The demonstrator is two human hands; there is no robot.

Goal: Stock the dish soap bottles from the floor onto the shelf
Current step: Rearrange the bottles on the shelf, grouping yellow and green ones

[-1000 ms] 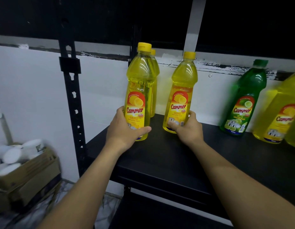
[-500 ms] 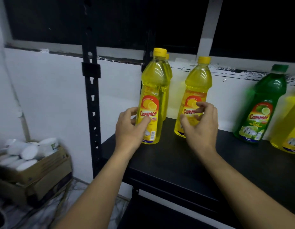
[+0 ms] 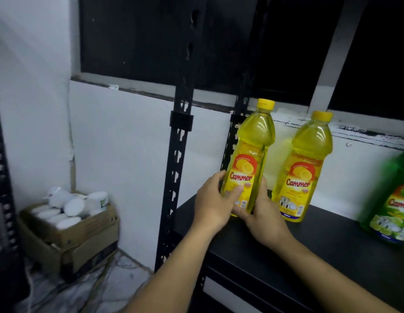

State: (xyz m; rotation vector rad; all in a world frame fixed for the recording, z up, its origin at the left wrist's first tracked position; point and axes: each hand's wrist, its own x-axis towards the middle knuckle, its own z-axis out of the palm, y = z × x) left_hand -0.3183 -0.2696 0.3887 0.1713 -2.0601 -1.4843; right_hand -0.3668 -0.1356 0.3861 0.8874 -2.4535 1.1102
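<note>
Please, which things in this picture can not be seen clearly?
- Base of the left yellow bottle: head view, hidden by the left hand and right hand.
- Green bottle: blurred, cut off by the right edge.
- Bottle label small print: too small.
- White containers in the cardboard box: blurred.

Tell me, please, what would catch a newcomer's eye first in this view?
Probably the bright yellow bottle at the left end of the black shelf, gripped low down by the left hand and right hand. A second yellow bottle stands free just to its right, and a green bottle blurs at the right edge. On the floor at left, a cardboard box holds white containers.
</note>
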